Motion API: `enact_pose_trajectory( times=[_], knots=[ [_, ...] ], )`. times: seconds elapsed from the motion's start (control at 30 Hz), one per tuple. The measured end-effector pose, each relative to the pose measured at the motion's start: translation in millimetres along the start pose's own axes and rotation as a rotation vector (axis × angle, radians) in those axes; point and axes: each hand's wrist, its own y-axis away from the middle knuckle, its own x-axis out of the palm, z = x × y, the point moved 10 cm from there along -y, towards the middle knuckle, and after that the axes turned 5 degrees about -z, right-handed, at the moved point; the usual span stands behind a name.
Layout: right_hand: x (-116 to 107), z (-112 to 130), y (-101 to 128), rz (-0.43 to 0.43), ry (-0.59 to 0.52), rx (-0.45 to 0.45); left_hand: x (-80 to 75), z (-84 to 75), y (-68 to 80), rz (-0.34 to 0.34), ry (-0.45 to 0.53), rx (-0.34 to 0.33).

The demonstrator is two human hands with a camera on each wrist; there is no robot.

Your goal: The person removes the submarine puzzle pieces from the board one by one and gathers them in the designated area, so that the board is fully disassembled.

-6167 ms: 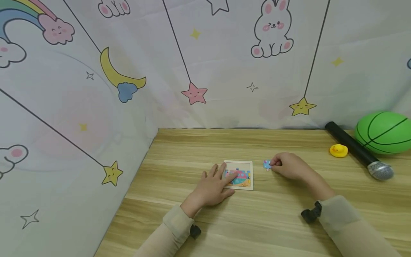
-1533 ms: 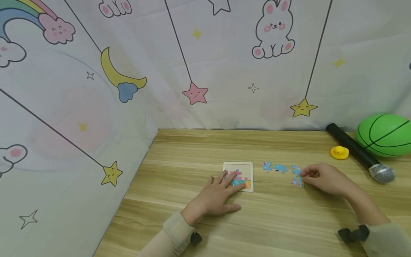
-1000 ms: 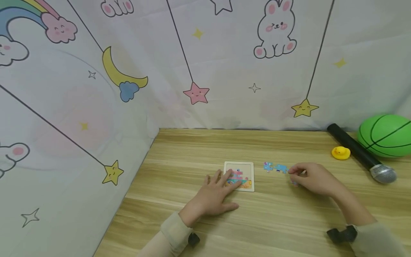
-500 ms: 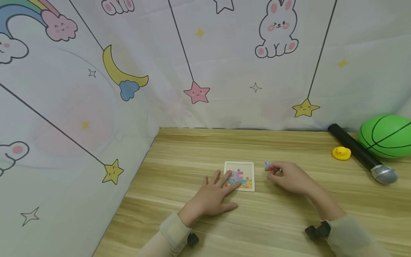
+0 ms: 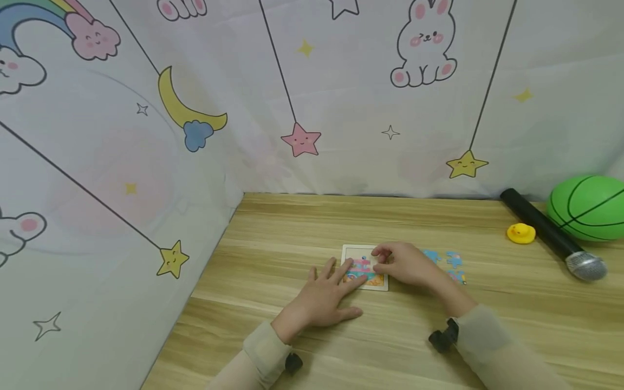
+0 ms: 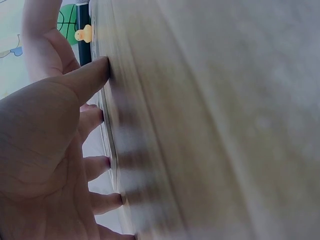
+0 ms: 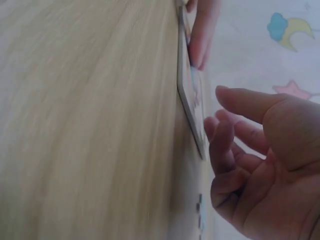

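My left hand (image 5: 319, 300) lies with spread fingers over the left and lower part of a small wooden jigsaw puzzle (image 5: 387, 280), its fingertips resting on the pink and teal pieces. The upper part of the tray is bare. My right hand (image 5: 407, 265) is above the tray's right side, its thumb and index finger apart. In the right wrist view nothing shows between those fingers. Loose blue puzzle pieces (image 5: 431, 255) lie to the right, with a pink-and-blue piece (image 5: 456, 276) in front. A piece edge (image 7: 200, 207) shows beside the tray; the hand covers that spot in the head view.
A yellow rubber duck (image 5: 521, 233), a black microphone (image 5: 551, 233) with a silver head and a green ball (image 5: 590, 208) are at the table's right rear. A printed cloth (image 5: 341, 168) hangs behind the wooden table (image 5: 287, 222).
Some pieces have left the tray and lie to its right. My right hand, earlier at a piece and then at the loose ones, has moved left over the tray. My left hand stays.
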Motion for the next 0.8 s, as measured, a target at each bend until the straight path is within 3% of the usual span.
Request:
enact_pose_trajectory(
  times=[0.27, 0.8],
  knots=[
    [14.0, 1.6, -11.8, 0.028, 0.026, 0.024, 0.0, 0.0, 0.1, 0.004, -0.003, 0.0],
    [21.1, 1.2, -19.0, 0.031, 0.086, 0.068, -0.5, 0.2, -0.7, 0.008, 0.018, -0.004]
  ],
)
